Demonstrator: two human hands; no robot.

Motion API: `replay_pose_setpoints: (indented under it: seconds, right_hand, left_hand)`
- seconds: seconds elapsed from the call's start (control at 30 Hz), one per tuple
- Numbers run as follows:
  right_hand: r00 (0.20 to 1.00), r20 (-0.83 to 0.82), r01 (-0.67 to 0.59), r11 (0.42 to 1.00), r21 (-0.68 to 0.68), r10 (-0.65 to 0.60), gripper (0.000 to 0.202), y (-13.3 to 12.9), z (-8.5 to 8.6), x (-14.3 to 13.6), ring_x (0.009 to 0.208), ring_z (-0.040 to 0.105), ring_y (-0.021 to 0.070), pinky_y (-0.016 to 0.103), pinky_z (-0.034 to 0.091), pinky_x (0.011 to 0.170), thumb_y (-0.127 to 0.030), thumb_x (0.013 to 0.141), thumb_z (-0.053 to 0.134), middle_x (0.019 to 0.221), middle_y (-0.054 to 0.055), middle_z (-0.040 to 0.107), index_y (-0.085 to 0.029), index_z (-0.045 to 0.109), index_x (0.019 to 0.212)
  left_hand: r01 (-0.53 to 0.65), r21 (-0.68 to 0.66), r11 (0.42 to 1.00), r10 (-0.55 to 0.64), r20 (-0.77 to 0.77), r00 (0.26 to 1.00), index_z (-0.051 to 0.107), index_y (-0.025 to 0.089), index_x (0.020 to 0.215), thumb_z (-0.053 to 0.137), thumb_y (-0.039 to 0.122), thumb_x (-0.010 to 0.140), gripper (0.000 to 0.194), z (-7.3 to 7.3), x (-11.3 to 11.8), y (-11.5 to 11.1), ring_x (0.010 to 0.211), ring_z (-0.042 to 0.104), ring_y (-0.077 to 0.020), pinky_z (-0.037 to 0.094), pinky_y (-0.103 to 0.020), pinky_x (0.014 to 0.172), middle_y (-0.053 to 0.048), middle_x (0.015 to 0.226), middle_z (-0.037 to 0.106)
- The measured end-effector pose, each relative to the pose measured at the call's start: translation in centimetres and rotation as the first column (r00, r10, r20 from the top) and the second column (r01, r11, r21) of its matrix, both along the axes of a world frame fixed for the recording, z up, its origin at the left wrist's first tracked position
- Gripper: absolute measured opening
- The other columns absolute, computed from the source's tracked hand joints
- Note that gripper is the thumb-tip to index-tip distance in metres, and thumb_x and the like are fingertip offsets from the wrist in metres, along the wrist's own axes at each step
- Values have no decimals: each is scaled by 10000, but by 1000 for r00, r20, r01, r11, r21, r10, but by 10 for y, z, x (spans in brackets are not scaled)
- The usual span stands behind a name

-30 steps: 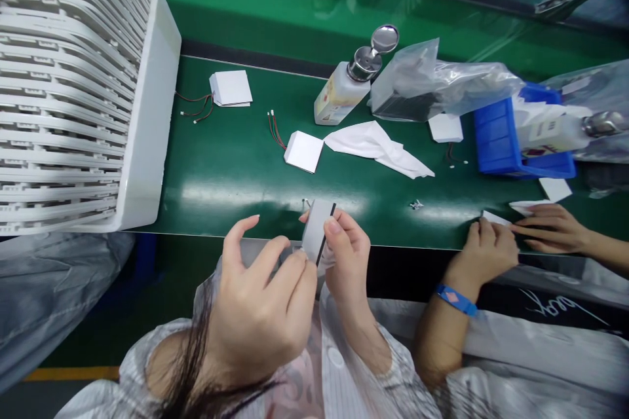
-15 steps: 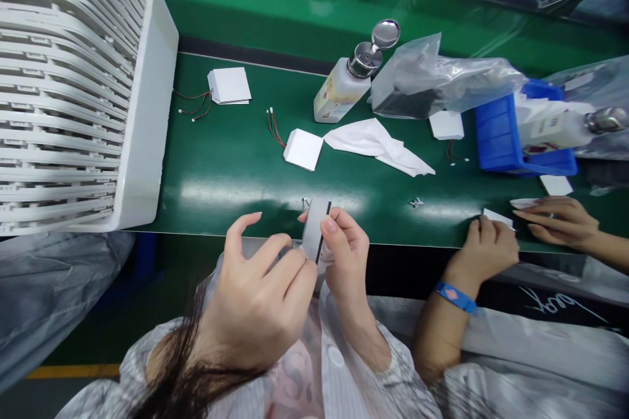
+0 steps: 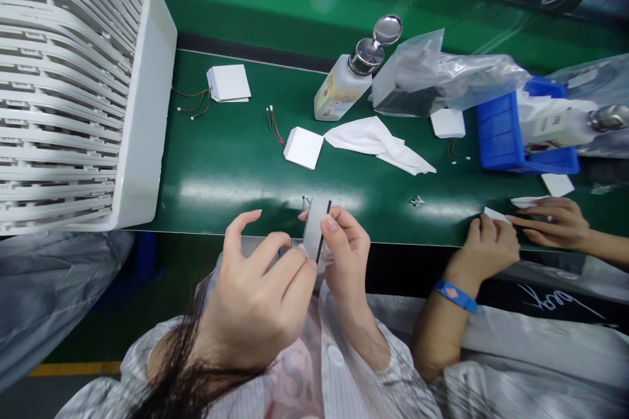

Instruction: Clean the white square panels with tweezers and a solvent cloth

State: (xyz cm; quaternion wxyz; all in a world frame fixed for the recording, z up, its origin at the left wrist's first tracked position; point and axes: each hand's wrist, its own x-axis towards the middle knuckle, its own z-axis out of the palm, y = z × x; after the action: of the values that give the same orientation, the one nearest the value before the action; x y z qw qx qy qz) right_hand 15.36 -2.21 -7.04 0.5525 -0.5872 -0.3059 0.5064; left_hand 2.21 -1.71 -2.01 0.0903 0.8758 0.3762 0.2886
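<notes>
My right hand grips a flat grey rectangular piece with a black edge, its thumb on the near face. Beside it, my left hand has its index finger raised and the other fingers curled against the piece's lower end. A bit of white wipe shows between the hands; most of it is hidden. Just past the piece, a small wire end is visible. On the bench ahead lies a white flat pack with red and black wires, touching a crumpled white cloth.
At left stands a white rack of plastic frames. A pump bottle, lid up, stands near a plastic-bagged block and a blue bin. Another wired pack lies at back left. A co-worker's hands work at right.
My hands and the grey piece stay almost still. The co-worker's far hand has shifted slightly left, toward their other hand.
</notes>
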Motion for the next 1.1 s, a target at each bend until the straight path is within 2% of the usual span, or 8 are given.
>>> replay_pose_setpoints:
  seconds: [0.27, 0.63, 0.8, 1.1]
  right_hand:
    - [999, -28, 17, 1000, -10, -17, 308, 1, 1, -2, 523, 419, 93, 230, 355, 472, -472, 762, 677, 721, 10, 613, -189, 569, 703]
    - [999, -41, -2, 1000, -27, 1, 317, -1, 2, -2, 546, 452, 103, 240, 378, 498, -492, 764, 670, 754, 19, 640, -196, 573, 705]
    - [999, -50, 7, 1000, -26, -9, 303, 1, 1, -2, 603, 498, 124, 262, 407, 561, -488, 769, 674, 755, 24, 638, -202, 592, 708]
    - [996, -83, 16, 999, -47, -20, 281, 0, -2, -3, 690, 542, 147, 287, 428, 645, -476, 782, 672, 773, 20, 630, -214, 591, 719]
  left_hand:
    - [-3, -16, 1000, 3, 7, 1000, 624, 93, 659, 577, -9, 777, 163, 0, 3, 0, 661, 655, -201, 452, -584, 854, -15, 650, 675]
    - [-1, -22, 1000, 1, 8, 1000, 608, 101, 658, 539, -4, 792, 184, 1, 3, 2, 682, 659, -199, 440, -560, 880, -16, 665, 679]
    - [-6, 5, 1000, 6, -7, 1000, 638, 125, 701, 484, -14, 831, 244, 1, 2, 2, 689, 657, -177, 437, -539, 893, 2, 679, 692]
    - [2, 7, 1000, -1, -16, 1000, 649, 108, 687, 564, -13, 786, 178, 0, 3, 2, 667, 659, -197, 438, -577, 879, -8, 662, 686]
